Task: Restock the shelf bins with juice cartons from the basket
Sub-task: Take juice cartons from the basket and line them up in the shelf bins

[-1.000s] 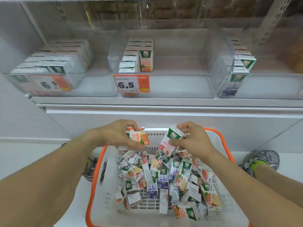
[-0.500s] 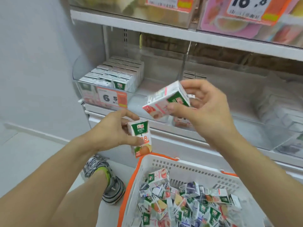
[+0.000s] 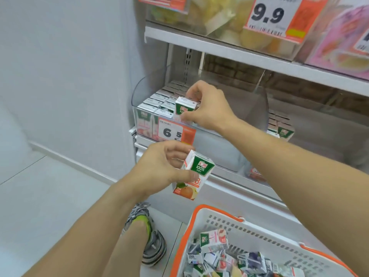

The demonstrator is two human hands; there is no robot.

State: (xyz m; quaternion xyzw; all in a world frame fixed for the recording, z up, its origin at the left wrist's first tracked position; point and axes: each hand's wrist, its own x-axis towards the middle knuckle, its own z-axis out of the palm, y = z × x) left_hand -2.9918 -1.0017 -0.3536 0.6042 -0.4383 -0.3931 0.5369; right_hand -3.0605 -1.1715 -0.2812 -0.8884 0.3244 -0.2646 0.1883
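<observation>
My right hand (image 3: 207,107) pinches a small pink-and-green juice carton (image 3: 184,109) at the front right of the clear left shelf bin (image 3: 139,90), which holds rows of like cartons. My left hand (image 3: 159,170) grips an orange juice carton (image 3: 196,174) upright in front of the shelf edge, below the 6.5 price tag (image 3: 175,132). The white basket with an orange rim (image 3: 265,232) stands at the lower right with several mixed cartons (image 3: 214,239) in it.
A clear divider (image 3: 257,104) separates the left bin from the middle bin, where a few orange cartons (image 3: 281,126) stand. The shelf above carries fruit packs and a 9.9 tag (image 3: 269,15). A white wall is at left. My shoe (image 3: 151,238) is on the floor beside the basket.
My right hand has carried its carton from mid-air forward and left to the left bin. My left hand has lifted the orange carton a little. The view has swung left and up.
</observation>
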